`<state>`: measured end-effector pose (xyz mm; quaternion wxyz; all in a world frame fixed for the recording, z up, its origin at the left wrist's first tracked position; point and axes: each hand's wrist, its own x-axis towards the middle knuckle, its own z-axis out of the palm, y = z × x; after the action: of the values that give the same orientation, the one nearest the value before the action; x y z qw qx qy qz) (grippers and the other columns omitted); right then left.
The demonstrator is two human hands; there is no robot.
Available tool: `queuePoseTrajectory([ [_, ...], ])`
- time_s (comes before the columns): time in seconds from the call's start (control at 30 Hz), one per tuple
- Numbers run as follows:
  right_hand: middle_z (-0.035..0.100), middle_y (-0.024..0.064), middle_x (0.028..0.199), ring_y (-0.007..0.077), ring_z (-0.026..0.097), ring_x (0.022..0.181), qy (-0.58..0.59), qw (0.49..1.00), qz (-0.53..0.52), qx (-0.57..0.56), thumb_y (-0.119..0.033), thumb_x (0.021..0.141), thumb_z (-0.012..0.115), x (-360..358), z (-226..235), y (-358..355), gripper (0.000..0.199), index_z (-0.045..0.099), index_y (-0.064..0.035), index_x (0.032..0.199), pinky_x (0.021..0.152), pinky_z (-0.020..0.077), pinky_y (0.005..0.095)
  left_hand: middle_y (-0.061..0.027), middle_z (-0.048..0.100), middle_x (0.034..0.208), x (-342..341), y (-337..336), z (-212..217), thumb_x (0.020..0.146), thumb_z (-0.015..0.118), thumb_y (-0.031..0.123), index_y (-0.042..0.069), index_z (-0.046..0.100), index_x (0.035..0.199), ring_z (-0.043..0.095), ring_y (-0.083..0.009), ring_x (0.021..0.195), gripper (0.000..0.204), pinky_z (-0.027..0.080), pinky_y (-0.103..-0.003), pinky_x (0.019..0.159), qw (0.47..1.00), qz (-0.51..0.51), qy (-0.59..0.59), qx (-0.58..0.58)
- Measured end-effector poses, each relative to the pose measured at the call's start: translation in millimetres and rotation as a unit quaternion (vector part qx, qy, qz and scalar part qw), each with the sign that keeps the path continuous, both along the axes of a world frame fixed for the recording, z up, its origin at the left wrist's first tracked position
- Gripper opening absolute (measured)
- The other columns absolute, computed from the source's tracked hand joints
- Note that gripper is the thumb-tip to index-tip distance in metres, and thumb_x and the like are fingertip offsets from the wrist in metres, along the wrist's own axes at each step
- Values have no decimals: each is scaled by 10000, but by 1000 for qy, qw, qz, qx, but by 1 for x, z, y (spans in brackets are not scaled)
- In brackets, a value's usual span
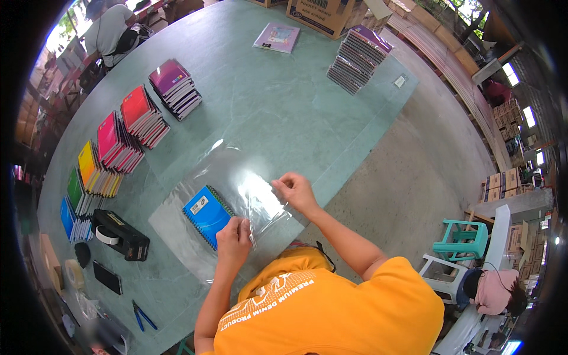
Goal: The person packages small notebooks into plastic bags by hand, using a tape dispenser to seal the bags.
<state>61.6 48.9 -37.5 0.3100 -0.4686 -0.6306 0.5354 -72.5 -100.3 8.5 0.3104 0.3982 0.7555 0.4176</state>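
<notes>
A blue spiral notebook (207, 214) with a white label lies tilted on the table in front of me, among sheets of clear plastic film (220, 171). Whether the film covers it or only lies under it, I cannot tell. My left hand (235, 236) is closed at the notebook's lower right corner, its fingers pinching the film's near edge. To the right, my right hand (297, 192) is raised slightly with thumb and fingertips pressed together on the film's right edge. Between both hands the film is wrinkled and shiny with glare.
Notebook stacks curve along the left: purple (176, 89), red (145, 118), pink (120, 142), yellow, green and blue. Nearer are a black tape dispenser (127, 239), a phone (107, 278) and blue-handled cutters (142, 316). A wrapped stack (358, 59) and cardboard box (322, 16) stand far off.
</notes>
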Motion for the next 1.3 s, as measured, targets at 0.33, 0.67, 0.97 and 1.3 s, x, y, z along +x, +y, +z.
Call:
queuePoseTrajectory([
  [0.33,619,135,639,186,628,629,-265,926,269,28,-228,788,597,-66,40,19,263,608,20,704,546,475,336,-125,597,789,-17,-11,9,804,646,120,27,598,1030,578,-248,628,250,468,-341,581,985,-55,139,91],
  [0.67,616,191,729,376,608,717,-274,825,458,185,-267,848,519,-104,73,-56,261,564,-14,799,656,486,481,-190,551,1085,-94,-8,-64,862,583,344,39,541,1158,521,-330,1020,428,415,-410,865,964,201,160,64],
  [0.97,607,161,893,356,601,826,-268,835,432,210,-179,836,560,-93,40,-84,409,445,-63,1211,684,484,444,-144,623,942,-171,34,-46,813,601,135,34,647,979,586,-264,882,199,458,-355,765,991,125,35,32],
  [1.3,514,49,1234,211,479,1141,-275,759,442,391,-159,687,706,-96,50,-68,553,527,-122,1209,895,399,381,-118,640,836,-196,106,-44,686,681,124,19,598,895,608,-207,772,247,480,-324,674,958,-280,47,-50],
])
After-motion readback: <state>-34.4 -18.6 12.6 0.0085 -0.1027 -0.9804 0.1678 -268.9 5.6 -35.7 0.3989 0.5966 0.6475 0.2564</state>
